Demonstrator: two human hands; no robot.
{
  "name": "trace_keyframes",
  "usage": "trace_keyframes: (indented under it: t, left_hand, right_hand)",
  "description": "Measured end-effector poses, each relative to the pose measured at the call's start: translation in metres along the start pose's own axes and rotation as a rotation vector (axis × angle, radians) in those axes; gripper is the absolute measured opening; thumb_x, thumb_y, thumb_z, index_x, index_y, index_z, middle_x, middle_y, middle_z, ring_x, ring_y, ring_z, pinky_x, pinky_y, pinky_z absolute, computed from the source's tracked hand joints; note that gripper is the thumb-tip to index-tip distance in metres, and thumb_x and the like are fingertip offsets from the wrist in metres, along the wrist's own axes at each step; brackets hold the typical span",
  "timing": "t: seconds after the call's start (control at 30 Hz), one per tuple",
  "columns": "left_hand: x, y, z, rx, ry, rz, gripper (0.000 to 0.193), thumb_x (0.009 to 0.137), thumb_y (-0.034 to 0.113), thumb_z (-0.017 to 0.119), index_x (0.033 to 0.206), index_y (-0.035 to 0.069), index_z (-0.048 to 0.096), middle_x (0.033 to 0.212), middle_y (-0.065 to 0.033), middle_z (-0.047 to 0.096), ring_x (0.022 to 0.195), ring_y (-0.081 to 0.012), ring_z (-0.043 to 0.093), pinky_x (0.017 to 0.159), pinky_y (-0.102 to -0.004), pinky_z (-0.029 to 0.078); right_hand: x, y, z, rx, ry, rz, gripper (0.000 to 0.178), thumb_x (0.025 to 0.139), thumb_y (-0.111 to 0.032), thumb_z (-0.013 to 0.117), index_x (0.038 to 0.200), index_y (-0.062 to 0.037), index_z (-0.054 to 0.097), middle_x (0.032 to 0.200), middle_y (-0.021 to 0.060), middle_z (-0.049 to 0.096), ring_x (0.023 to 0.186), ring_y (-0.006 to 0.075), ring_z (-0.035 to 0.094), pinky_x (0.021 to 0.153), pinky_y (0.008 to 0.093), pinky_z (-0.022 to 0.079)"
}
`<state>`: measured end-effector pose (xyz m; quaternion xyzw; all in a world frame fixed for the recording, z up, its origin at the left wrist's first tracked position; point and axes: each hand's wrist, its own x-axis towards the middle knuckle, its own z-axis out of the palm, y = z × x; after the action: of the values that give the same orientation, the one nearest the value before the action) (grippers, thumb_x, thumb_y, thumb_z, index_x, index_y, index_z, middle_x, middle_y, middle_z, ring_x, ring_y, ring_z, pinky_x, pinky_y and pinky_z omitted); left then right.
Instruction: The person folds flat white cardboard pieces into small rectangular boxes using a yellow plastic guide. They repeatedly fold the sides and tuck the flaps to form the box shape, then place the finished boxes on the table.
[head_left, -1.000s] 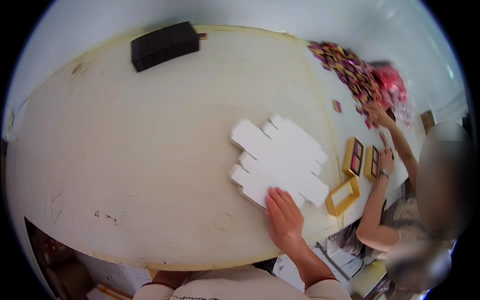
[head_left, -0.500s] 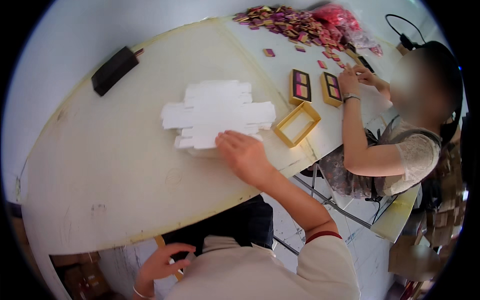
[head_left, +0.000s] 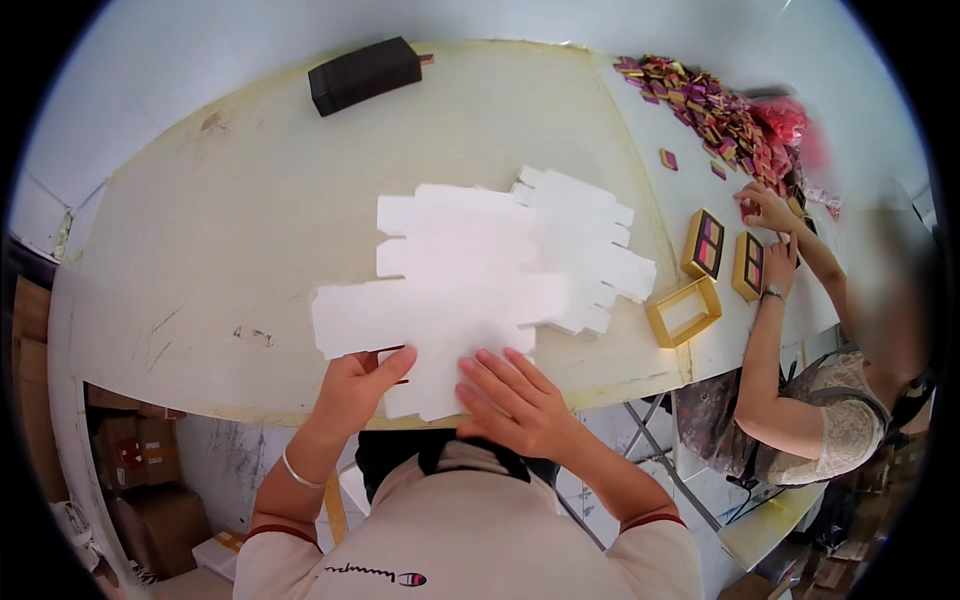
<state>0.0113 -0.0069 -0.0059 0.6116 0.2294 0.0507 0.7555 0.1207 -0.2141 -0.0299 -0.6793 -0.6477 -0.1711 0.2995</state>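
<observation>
A flat, unfolded white cardboard box blank [head_left: 455, 265] with tabs along its sides lies before me, over the near edge of the table. My left hand [head_left: 358, 392] holds its near left part, thumb on top and the other fingers partly hidden underneath. Across the blank's near right part my right hand [head_left: 520, 405] rests with its fingers spread, pressing on the card. More white blanks [head_left: 595, 240] lie just beyond to the right, partly covered by the one I hold.
A black block-shaped stack [head_left: 365, 75] sits at the table's far edge. To the right are a gold open frame [head_left: 685, 312], two gold boxes [head_left: 705, 243] with coloured pieces, and a heap of small wrapped pieces [head_left: 700, 100]. A co-worker's hands [head_left: 775, 225] work beside these.
A white blank is now nearer me, apart from the others. My left hand has come up from beside my body and grips it. My right hand has spread flat on it. The view has turned left.
</observation>
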Motion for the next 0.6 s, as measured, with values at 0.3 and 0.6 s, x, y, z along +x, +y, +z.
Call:
trace_keyframes:
  t: [0.3,0.6]
  left_hand:
    - [0.004,-0.039,-0.049,-0.4,0.138,-0.025,0.035,0.089,0.001,0.06,0.124,-0.002,0.053,0.115,-0.0108,0.062,0.102,-0.0173,0.061,0.084,-0.0313,0.053]
    - [0.006,-0.044,-0.056,-0.469,0.06,-0.102,0.035,0.088,0.001,0.06,0.122,-0.002,0.054,0.118,-0.0117,0.061,0.102,-0.0182,0.062,0.083,-0.0321,0.054]
  right_hand:
    - [-0.041,0.043,-0.014,-0.311,-0.058,0.904,0.061,0.082,-0.015,0.068,0.139,-0.0068,0.045,0.146,0.0239,0.035,0.131,0.0447,0.035,0.108,0.0506,0.029]
    - [-0.026,0.061,-0.002,-0.407,0.083,0.985,0.058,0.086,-0.015,0.064,0.139,-0.0065,0.044,0.145,0.0242,0.035,0.131,0.0415,0.037,0.107,0.0462,0.031]
